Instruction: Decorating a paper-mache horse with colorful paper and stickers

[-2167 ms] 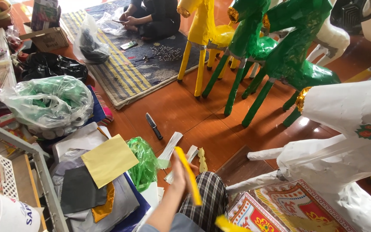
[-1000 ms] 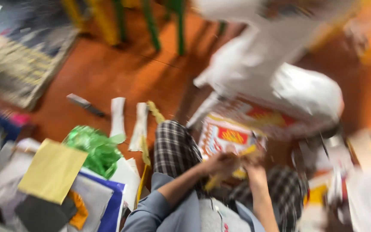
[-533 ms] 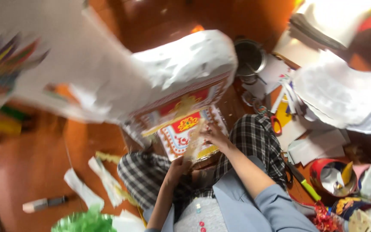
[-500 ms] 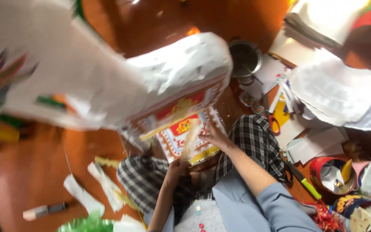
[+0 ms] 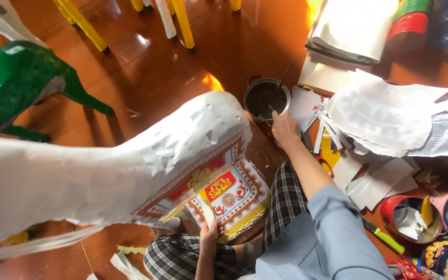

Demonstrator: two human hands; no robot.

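I sit on the floor with a large white paper horse body (image 5: 130,161) across my lap. Its end is covered with red, yellow and white patterned paper (image 5: 234,194). My left hand (image 5: 209,237) is low in the view, pinching a pale paper strip (image 5: 206,211) against that patterned paper. My right hand (image 5: 284,127) reaches out to the rim of a small metal pot (image 5: 266,98) of dark paste. A thin stick (image 5: 282,80) stands in the pot. Whether my fingers grip the stick is unclear.
White cut paper sheets (image 5: 390,111) lie in a pile on the right, with a green-handled knife (image 5: 385,238) and a red bowl (image 5: 408,220) nearer me. A green paper horse (image 5: 22,85) stands at the left. Yellow legs (image 5: 182,21) stand at the back.
My right hand has left the patterned paper and stretched out to the metal pot. My left hand stays on the paper. The view has swung and steadied.
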